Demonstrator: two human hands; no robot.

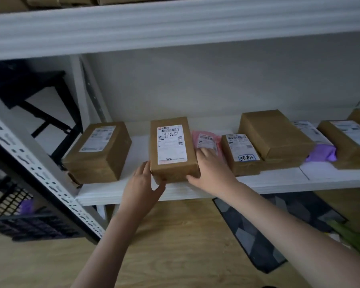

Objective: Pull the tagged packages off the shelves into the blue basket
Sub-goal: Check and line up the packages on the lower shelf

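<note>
A brown cardboard package [173,169] with a white shipping label stands at the middle of the white shelf [137,193], near its front edge. My left hand [142,183] presses against its left front corner. My right hand [211,169] grips its right side, thumb along the bottom front edge. The box rests on the shelf between both hands. A dark mesh basket [19,221] sits low at the far left, beyond the rack post, with something purple inside.
Another brown box [100,152] lies left of the held one. To the right are a pink mailer [208,140], a small box [241,154] with a handwritten tag, stacked boxes [274,136], a purple pouch [322,153] and more boxes [349,140]. A perforated rack post [42,175] slants at left. A patterned mat [268,231] lies on the wood floor.
</note>
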